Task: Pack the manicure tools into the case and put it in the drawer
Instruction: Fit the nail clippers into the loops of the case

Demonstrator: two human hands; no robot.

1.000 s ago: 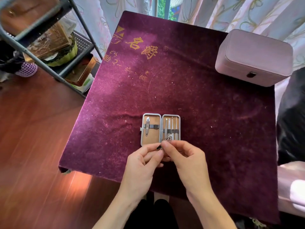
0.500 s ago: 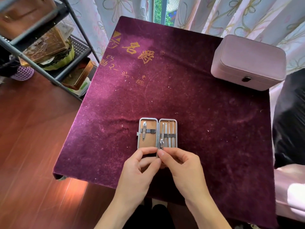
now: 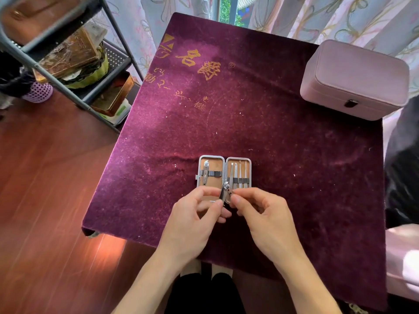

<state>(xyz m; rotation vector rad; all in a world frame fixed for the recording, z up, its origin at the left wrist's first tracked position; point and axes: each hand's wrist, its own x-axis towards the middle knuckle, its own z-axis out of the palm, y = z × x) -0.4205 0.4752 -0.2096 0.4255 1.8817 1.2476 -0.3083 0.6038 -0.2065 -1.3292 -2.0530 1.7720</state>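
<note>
A small silver manicure case lies open on the purple velvet table, tan lining up. Its left half holds one nail clipper under an elastic band. Several thin metal tools sit under the band in the right half. Just in front of the case, my left hand and my right hand pinch a second small nail clipper between their fingertips, over the case's near edge.
A closed pink box with a front clasp stands at the table's far right corner. A metal shelf rack with tins stands on the wooden floor to the left. Curtains hang behind the table. A dark object lies at the right edge.
The small clipper has risen between my fingertips and now shows upright over the case's near edge. My hands have spread slightly apart. The camera view has shifted a little.
</note>
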